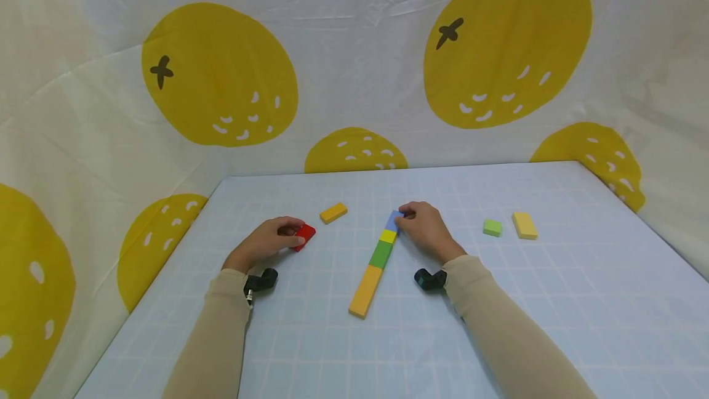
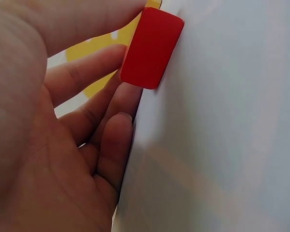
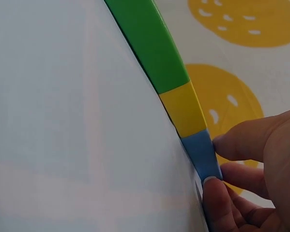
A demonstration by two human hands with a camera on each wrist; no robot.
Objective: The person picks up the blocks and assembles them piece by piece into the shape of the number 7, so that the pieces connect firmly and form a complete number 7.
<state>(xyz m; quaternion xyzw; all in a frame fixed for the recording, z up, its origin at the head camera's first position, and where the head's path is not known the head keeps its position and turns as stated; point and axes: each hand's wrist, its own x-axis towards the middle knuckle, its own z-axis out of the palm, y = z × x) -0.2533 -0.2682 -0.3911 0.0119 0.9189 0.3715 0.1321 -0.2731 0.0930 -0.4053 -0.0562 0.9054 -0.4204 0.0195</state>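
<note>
On the left of the table, my left hand (image 1: 266, 244) grips a red block (image 1: 305, 236) between thumb and fingers. The left wrist view shows this red block (image 2: 152, 48) close to the white surface. My right hand (image 1: 428, 228) pinches a blue block (image 1: 392, 220) at the far end of a slanting row. Behind it in line come a small yellow block (image 1: 388, 236), a green block (image 1: 381, 255) and a long orange block (image 1: 365, 291). From the right wrist, the blue block (image 3: 202, 153) appears to touch the yellow block (image 3: 183, 108), which meets the green one (image 3: 149, 46).
A separate orange block (image 1: 333, 212) lies beyond the red one. To the right are a small light green block (image 1: 492, 228) and a pale yellow block (image 1: 524, 225). A white cloth wall with yellow fruit prints (image 1: 221, 72) borders the gridded tabletop (image 1: 310, 337).
</note>
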